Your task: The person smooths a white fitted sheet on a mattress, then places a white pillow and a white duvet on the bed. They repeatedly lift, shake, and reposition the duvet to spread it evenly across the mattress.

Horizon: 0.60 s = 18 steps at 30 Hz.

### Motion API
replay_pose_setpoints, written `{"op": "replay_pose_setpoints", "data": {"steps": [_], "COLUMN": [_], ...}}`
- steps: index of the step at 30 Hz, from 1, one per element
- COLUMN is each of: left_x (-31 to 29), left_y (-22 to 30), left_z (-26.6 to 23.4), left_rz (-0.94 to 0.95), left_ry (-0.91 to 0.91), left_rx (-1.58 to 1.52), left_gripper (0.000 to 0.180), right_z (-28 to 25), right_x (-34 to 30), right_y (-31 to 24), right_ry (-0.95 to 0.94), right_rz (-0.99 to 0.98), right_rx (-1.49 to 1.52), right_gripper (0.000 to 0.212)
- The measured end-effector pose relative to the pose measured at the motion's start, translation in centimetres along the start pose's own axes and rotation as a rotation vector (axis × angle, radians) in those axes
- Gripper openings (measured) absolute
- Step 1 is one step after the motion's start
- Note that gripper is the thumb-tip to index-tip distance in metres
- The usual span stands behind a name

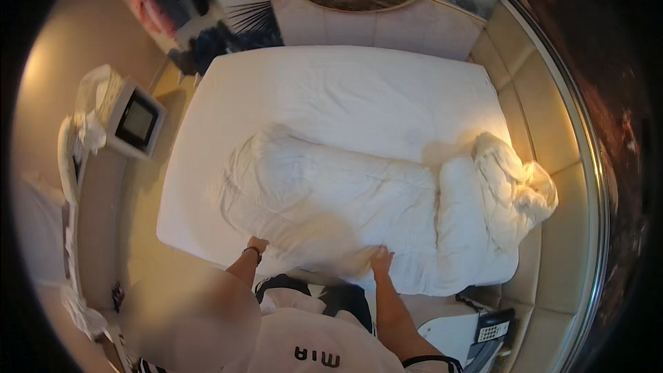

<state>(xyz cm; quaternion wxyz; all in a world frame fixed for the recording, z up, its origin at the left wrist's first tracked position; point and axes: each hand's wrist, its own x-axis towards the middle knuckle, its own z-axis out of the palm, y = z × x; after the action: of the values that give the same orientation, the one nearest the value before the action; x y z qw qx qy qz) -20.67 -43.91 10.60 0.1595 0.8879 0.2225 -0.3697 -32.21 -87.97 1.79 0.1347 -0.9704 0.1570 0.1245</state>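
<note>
A rumpled white duvet lies across the near half of the bed, on a white fitted sheet. Its right end is bunched up in a heap against the padded headboard. My left hand, with a dark band at the wrist, is closed at the duvet's near left edge. Further right, my right hand has its fingers curled round the near edge of the duvet. Between my hands the cloth looks smeared by motion. A blurred round patch hides part of my left arm.
A telephone sits on a white bedside table at the near right. The tan padded headboard runs along the right side. To the left stands a white box with a dark screen. A patterned wall panel stands beyond the bed.
</note>
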Motion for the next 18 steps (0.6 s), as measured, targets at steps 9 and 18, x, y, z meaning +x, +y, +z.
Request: {"op": "replay_pose_setpoints", "data": {"steps": [9,18], "left_x": [8.1,8.9], "left_y": [-10.4,-7.1], "left_z": [2.8,-0.4], "left_rz": [-0.358,-0.211], "left_ry": [0.07,-0.518], "left_rx": [-1.174,-2.045], "left_gripper": [0.083,0.05], "right_z": [-3.6,1.0], "right_x": [-7.6,-10.2], "right_y": [-7.7,-26.5], "right_ry": [-0.531,-0.621], "right_rz": [-0.16,1.109], "right_rx": [-0.128,1.697], "right_gripper": [0.028,0.069]}}
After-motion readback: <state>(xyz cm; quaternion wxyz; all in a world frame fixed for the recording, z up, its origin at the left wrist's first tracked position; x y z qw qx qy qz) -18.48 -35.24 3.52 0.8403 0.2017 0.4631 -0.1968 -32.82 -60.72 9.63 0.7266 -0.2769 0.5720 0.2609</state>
